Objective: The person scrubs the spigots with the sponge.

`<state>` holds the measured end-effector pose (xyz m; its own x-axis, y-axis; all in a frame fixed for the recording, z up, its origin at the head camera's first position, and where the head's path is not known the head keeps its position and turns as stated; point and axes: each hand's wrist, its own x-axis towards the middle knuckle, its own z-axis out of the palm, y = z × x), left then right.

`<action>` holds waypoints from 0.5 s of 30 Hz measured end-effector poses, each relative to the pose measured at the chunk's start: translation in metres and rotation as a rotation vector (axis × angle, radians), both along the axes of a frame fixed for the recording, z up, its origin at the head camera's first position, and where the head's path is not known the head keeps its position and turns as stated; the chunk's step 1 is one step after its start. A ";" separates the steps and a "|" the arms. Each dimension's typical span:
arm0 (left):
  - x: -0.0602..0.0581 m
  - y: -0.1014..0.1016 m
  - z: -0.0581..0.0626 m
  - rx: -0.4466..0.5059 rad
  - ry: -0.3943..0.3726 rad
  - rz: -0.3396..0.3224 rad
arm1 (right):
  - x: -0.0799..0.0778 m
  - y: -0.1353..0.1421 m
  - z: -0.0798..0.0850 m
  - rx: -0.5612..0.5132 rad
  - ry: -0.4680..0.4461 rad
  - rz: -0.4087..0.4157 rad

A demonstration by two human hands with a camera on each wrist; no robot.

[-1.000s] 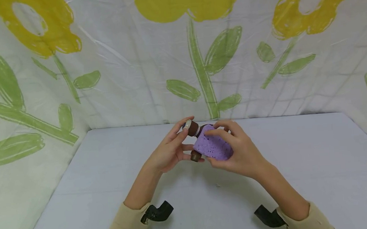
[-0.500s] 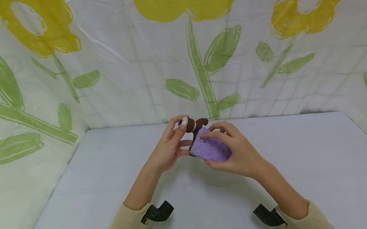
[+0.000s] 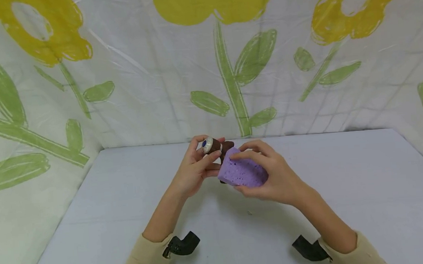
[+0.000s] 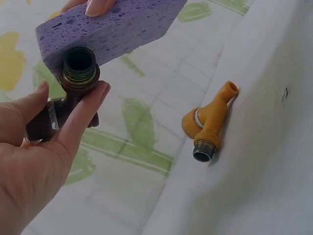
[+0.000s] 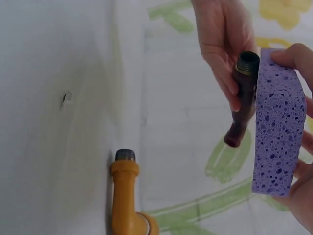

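My left hand (image 3: 192, 170) holds a brown, Y-shaped pipe fitting (image 3: 212, 146) between thumb and fingers, raised over the table. A threaded mouth of the fitting (image 4: 80, 73) faces the camera in the left wrist view; another end has a pale rim and a blue centre. In my right hand (image 3: 273, 172) is a purple, pored sponge (image 3: 241, 170), gripped with the thumb below and fingers over the top. The sponge (image 5: 279, 127) lies right up against the fitting (image 5: 244, 90) and hides part of it in the head view.
Near the table's back edge lies an orange Y-shaped pipe fitting (image 4: 210, 120) with a threaded end, hidden in the head view. Behind the white table (image 3: 129, 219) hangs a flower-printed sheet (image 3: 137, 71). Black curved pieces (image 3: 184, 244) stick out at both sleeves.
The brown fitting has turned in my left hand, its blue-centred end swinging left and more into view. Its lower end has slipped mostly behind the sponge, which has shifted slightly left.
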<state>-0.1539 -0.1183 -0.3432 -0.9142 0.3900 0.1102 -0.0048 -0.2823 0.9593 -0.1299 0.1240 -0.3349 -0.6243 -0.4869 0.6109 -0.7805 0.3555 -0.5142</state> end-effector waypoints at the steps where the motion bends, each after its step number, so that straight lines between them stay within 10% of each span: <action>1: 0.000 0.000 0.000 0.002 0.004 -0.003 | 0.000 0.000 0.000 0.000 0.004 0.000; 15: 0.000 0.003 0.000 -0.036 0.044 0.084 | 0.002 -0.001 -0.001 0.013 0.005 0.011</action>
<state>-0.1543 -0.1149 -0.3435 -0.9386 0.3161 0.1380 0.0595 -0.2455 0.9676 -0.1280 0.1232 -0.3355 -0.6158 -0.5020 0.6073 -0.7869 0.3532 -0.5060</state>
